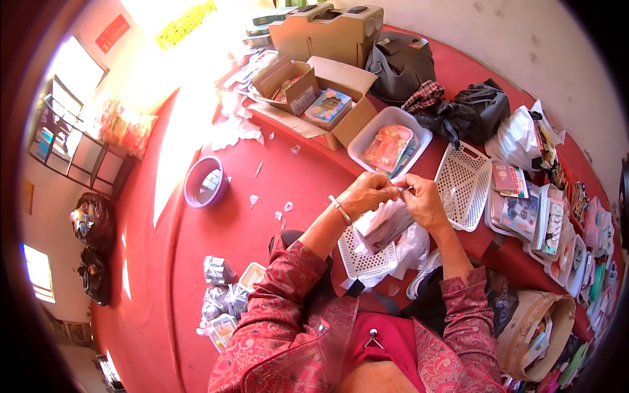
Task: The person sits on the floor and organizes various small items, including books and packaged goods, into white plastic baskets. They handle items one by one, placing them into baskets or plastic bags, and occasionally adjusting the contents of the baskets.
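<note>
My left hand [368, 194] and my right hand [422, 202] meet in front of me, fingers pinched together. Between the fingertips is what looks like the gathered top of a clear plastic bag [392, 215]; the exact grip is too small to make out. The bag hangs below my hands around a boxy pale packet. Under it, a white perforated basket [357, 261] lies near my lap. Loose clear plastic bags [413, 247] lie beside the basket, below my right hand.
Ahead stands a pale tub [422, 131] of colourful packages, with a cardboard box [357, 82] behind it. Another white basket [464, 187] is to the right, near stacked booklets [519, 213]. A purple basin [206, 182] and wrapped bundles [219, 295] sit left on the red floor covering.
</note>
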A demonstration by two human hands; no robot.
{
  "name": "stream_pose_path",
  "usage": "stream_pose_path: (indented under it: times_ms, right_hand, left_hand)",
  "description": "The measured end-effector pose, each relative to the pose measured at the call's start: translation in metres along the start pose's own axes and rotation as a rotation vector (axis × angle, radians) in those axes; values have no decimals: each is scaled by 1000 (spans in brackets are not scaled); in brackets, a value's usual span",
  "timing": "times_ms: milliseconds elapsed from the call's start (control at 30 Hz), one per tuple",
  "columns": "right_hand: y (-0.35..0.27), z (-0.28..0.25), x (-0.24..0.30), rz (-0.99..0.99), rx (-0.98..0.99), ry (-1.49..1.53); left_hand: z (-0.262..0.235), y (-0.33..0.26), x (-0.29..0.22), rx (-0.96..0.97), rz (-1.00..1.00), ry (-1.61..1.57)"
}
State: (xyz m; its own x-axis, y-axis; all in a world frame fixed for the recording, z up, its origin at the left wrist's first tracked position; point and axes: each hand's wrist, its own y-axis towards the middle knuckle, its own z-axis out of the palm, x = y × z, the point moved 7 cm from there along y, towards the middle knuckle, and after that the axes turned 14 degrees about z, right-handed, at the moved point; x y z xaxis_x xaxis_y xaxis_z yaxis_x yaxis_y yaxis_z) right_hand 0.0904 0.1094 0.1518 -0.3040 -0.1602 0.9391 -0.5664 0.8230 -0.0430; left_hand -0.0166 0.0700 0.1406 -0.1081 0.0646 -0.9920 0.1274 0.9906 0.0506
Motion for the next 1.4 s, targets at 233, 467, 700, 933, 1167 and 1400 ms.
stream_pose_path:
  times_ms: [233, 467, 700, 933, 1167, 1400]
  right_hand:
    - [6, -4, -30, 349, 293, 518]
    - [8, -3, -25, 193, 249, 561]
    - [12, -26, -32, 108, 24, 525]
    - [8, -54, -19, 11, -145, 195]
    - [26, -99, -21, 57, -169, 135]
    - [39, -146, -48, -214, -582, -136]
  left_hand:
    - [0, 7, 21, 6, -6, 2]
    - [1, 9, 33, -40, -110, -373]
    - [12, 22, 20, -71, -64, -274]
    - [21, 42, 19, 10, -29, -289]
    - [31, 89, 10, -42, 142, -36]
    - [51, 144, 0, -90, 414, 517]
